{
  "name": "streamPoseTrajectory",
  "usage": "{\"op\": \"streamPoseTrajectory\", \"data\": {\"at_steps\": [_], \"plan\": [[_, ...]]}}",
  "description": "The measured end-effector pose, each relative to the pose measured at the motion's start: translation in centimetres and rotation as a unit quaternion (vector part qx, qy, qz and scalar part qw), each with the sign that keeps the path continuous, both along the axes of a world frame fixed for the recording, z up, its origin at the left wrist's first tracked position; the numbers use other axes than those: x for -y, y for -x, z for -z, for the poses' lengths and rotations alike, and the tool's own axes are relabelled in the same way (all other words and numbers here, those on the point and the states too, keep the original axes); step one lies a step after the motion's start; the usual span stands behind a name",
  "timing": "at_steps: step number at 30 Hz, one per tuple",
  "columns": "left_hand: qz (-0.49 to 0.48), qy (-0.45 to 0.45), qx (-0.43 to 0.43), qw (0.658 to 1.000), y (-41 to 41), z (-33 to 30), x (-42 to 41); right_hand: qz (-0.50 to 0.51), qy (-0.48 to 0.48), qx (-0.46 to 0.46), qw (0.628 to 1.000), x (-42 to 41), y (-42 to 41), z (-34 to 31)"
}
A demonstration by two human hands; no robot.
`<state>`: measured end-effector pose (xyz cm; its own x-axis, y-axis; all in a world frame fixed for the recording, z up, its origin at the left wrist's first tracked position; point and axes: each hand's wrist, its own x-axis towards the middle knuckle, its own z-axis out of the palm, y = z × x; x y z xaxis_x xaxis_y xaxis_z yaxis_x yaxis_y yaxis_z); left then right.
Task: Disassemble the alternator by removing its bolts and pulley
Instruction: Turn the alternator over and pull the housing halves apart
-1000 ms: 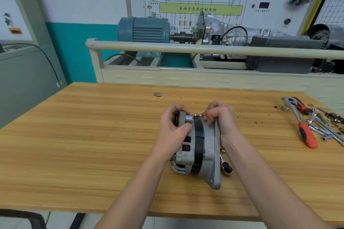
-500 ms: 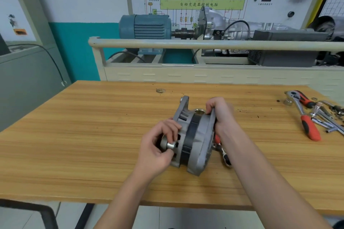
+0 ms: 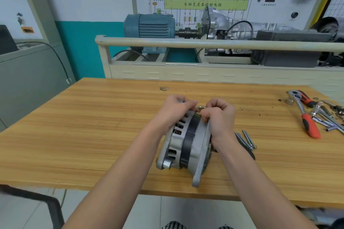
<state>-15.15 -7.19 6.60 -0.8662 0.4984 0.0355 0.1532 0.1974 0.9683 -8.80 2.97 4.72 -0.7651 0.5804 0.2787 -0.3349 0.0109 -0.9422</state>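
While clamped from both sides, alternator (image 3: 188, 143) standing on edge on wooden table (image 3: 93, 126), near the front edge; left hand (image 3: 175, 111) curled over the far top of the vented housing half, fingers bent round the rim; right hand (image 3: 219, 117) curled over the opposite housing half, fingertips pinching at the top edge beside the dark centre band; both grips closed on the casing, knuckles nearly meeting above it.

Below the grips: bulk of alternator body hanging toward the viewer, slotted vents under the left palm, mounting ear (image 3: 197, 178) lowest and nearest the table edge, round boss (image 3: 167, 164) on the lower left end. Small brass-coloured part (image 3: 200, 108) visible in the gap between the two sets of fingers, just beyond the housing top; identity not clear.

Just outside the right wrist: loose bolts (image 3: 247, 140) lying side by side on the table, apart from the alternator, untouched; dark tool end (image 3: 250, 153) partly hidden behind the right forearm, type not clear.

Well out beyond the right grip: red-handled ratchet (image 3: 305, 115), socket (image 3: 289, 100) by its head, a pile of chrome tools (image 3: 327, 117); none in contact with either hand.

Pulley face turned away under the right palm; not visible.
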Motion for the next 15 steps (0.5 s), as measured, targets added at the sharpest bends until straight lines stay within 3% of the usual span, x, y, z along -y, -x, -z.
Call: {"op": "streamPoseTrajectory", "data": {"at_steps": [3,7,11,15], "plan": [[-0.038,-0.075,-0.051,0.995,-0.9,1.1,0.3,0.019,0.026,0.035,0.999,-0.4,0.1,-0.2],[-0.019,-0.096,-0.159,0.982,-2.5,1.8,0.9,0.026,0.091,0.096,0.991,-1.7,0.3,-0.7],[0.028,-0.173,-0.309,0.935,-3.9,3.8,2.0,0.034,0.17,0.117,0.978,-2.7,0.2,-0.2],[0.003,-0.232,-0.345,0.909,-4.0,5.2,2.8,0.032,0.178,0.117,0.977,-2.3,0.7,-0.2]]}}
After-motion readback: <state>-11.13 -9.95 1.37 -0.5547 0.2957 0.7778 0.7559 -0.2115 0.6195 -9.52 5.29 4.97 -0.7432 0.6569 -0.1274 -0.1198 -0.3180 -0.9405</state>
